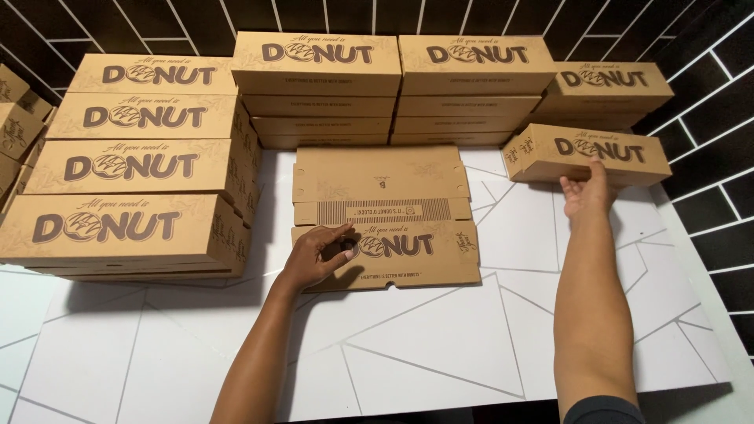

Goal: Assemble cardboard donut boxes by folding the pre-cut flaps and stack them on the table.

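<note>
A flat, unfolded brown cardboard box blank (385, 200) lies on the white table (440, 353) in front of me. My left hand (314, 255) rests on its near left corner, fingers curled on the printed flap. My right hand (587, 190) reaches to the far right and grips the near edge of a folded brown box (585, 153), thumb and fingers pressing its front side. That box sits on the table below a stack of similar boxes.
Folded brown boxes are stacked on the left (133, 204), at the back centre (318, 86), back right-centre (471, 82) and far right (605, 90). A black tiled wall (707, 94) surrounds the table. Bare table lies near me.
</note>
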